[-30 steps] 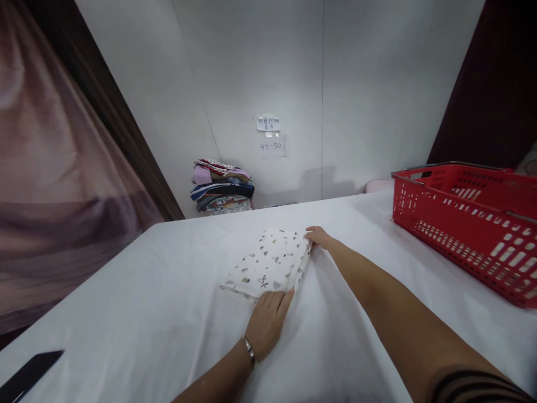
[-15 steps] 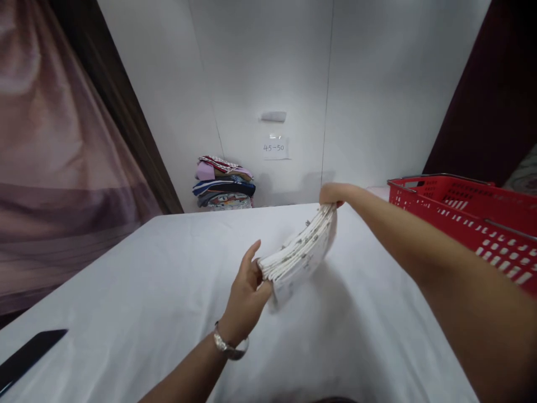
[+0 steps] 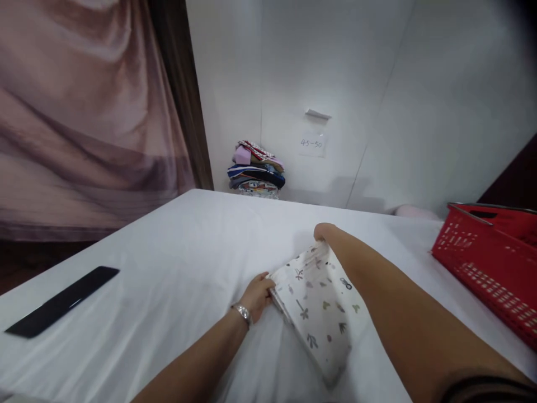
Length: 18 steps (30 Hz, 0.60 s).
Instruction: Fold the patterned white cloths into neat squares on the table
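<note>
A folded white cloth printed with small grey and green plant figures is held over the white-covered table, tilted so its printed face shows. My left hand, with a silver watch or bracelet at the wrist, pinches its left corner. At the far top corner, my right hand is bent over the edge, its fingers mostly hidden behind the wrist and the cloth. The near end of the cloth hangs down toward the table, slightly blurred.
The white table sheet has loose wrinkles. To the left lies a flat black object. A red plastic basket stands at the right. Behind the table is a stack of folded clothes, near a wall paper marked "45-50". A pink curtain hangs left.
The folded cloth has turned from showing its layered edge to showing its printed face, and is held lower. Both hands keep hold. The view has swung to the right and tilted.
</note>
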Tool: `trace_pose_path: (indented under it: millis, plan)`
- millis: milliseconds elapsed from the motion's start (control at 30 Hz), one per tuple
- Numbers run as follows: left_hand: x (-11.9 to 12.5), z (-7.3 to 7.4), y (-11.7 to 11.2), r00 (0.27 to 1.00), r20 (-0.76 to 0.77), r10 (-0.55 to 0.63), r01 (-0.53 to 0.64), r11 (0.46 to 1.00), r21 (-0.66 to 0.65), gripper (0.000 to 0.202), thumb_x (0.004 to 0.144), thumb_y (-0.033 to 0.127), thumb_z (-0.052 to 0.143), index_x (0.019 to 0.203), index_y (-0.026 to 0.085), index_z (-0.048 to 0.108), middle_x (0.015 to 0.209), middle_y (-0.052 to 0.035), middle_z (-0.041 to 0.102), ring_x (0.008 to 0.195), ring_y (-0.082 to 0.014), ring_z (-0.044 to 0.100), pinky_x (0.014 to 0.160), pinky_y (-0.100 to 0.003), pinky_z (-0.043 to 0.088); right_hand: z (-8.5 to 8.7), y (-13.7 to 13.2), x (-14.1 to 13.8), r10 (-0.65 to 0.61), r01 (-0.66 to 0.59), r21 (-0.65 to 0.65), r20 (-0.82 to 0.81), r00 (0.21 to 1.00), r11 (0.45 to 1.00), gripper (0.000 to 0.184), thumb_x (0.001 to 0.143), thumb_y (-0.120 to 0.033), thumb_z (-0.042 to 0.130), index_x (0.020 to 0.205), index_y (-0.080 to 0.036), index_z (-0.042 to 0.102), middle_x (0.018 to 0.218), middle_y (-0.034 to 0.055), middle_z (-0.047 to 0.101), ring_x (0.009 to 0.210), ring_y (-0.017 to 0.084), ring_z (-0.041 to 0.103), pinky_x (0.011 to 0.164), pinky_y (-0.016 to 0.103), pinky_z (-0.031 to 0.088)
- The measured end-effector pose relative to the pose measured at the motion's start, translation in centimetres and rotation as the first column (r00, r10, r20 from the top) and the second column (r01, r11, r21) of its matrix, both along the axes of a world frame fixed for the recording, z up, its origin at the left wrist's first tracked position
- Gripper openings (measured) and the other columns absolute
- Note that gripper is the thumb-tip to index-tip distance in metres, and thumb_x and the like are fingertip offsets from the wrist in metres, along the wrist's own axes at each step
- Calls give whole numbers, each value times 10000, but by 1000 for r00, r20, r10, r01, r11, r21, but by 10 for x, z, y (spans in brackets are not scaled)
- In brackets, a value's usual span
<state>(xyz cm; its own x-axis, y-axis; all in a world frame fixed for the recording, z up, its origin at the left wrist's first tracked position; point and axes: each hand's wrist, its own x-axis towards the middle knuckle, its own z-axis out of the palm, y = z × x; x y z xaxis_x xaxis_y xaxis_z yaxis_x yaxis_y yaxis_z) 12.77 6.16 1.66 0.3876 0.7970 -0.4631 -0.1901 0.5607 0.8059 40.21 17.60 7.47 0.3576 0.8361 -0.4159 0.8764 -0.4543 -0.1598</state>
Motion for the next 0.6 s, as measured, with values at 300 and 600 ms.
trace_pose_path:
  millis: [300,600]
  plan:
    - [-6,6,12,978,-182,-99,107,994,36,683,655,485,642,1196,148,398,1052,-121,585,889,-222,579,736,-338,461,-10,-11,33,-61,81,115,-169,984,990,415,697,-476,604,808,-78,643,697,143,646,587,219,627,534,329,505]
    - [-8,1,16,829,-552,-92,305,901,308,638,700,428,589,1235,149,381,999,-99,599,816,-193,583,686,-283,451,-45,-85,22,112,-45,534,-94,989,844,465,820,-394,430,1232,-182,477,1322,85,438,1217,237,380,1011,358,290]
